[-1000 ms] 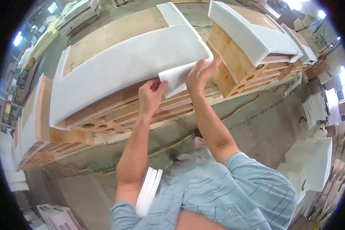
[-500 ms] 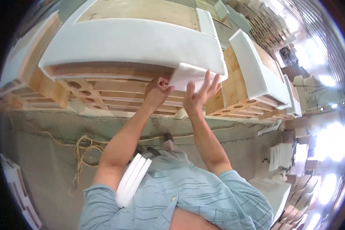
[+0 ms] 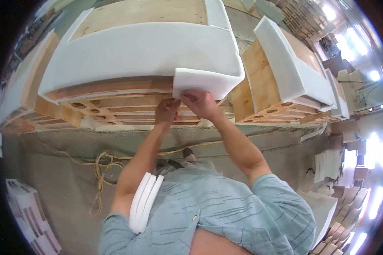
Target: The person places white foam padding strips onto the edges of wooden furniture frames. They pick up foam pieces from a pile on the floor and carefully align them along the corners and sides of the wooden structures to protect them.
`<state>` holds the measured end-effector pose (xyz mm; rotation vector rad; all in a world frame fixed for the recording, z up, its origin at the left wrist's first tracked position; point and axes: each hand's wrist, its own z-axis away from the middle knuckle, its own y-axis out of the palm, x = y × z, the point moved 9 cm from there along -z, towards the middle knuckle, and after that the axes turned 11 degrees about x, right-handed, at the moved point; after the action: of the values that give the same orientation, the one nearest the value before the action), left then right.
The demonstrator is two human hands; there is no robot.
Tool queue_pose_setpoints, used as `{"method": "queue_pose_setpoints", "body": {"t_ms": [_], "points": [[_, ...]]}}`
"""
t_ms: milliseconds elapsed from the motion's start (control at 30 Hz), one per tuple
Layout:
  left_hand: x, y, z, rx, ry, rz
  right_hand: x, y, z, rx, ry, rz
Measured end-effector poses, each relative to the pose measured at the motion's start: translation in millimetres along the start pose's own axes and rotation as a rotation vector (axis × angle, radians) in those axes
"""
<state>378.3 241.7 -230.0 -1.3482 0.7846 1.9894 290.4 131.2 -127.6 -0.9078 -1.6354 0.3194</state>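
A white foam sheet (image 3: 127, 49) covers the top edge and front of a wooden frame (image 3: 127, 87). At the frame's front right corner, a white foam flap (image 3: 208, 80) hangs over the open front. My right hand (image 3: 201, 104) is closed, its fingers pinching the flap's lower edge near the left corner. Just left of it, my left hand (image 3: 166, 111) is curled, with its fingertips at that same corner; they are slightly blurred. Several white foam strips (image 3: 144, 204) are tucked between my left upper arm and my body.
More foam-covered wooden frames stand to the left (image 3: 34, 80) and right (image 3: 281, 68). A yellowish hose (image 3: 98, 170) lies coiled on the floor. White stacked pieces (image 3: 34, 216) are at the lower left, and curved wooden parts (image 3: 349, 208) at the right.
My right hand has gone from spread fingers over the flap to a closed grip at its lower edge, moving left. My left hand has dropped slightly. The flap now hangs flatter against the front.
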Motion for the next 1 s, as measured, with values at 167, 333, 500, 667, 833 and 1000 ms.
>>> {"method": "queue_pose_setpoints", "body": {"t_ms": [167, 333, 500, 667, 833, 1000], "points": [[12, 32, -11, 0.081, -0.118, 0.437, -37, -47, 24, 0.102, 0.21, -0.064], [-4, 43, -8, 0.0, -0.239, 0.507, -42, -77, 38, 0.132, 0.171, -0.358], [1, 33, -17, 0.041, -0.265, 0.45, -41, -118, 20, 0.177, 0.298, -0.525], [9, 21, -2, 0.011, -0.483, 0.027, 133, -49, 31, 0.539, -0.534, -0.823], [38, -53, 61, -0.083, -0.475, -0.08, 278, 78, 112, 1.7, -0.893, -0.809], [54, -197, 198, -0.331, -0.288, -0.114, 332, 174, 169, 2.152, -0.953, -0.789]]}}
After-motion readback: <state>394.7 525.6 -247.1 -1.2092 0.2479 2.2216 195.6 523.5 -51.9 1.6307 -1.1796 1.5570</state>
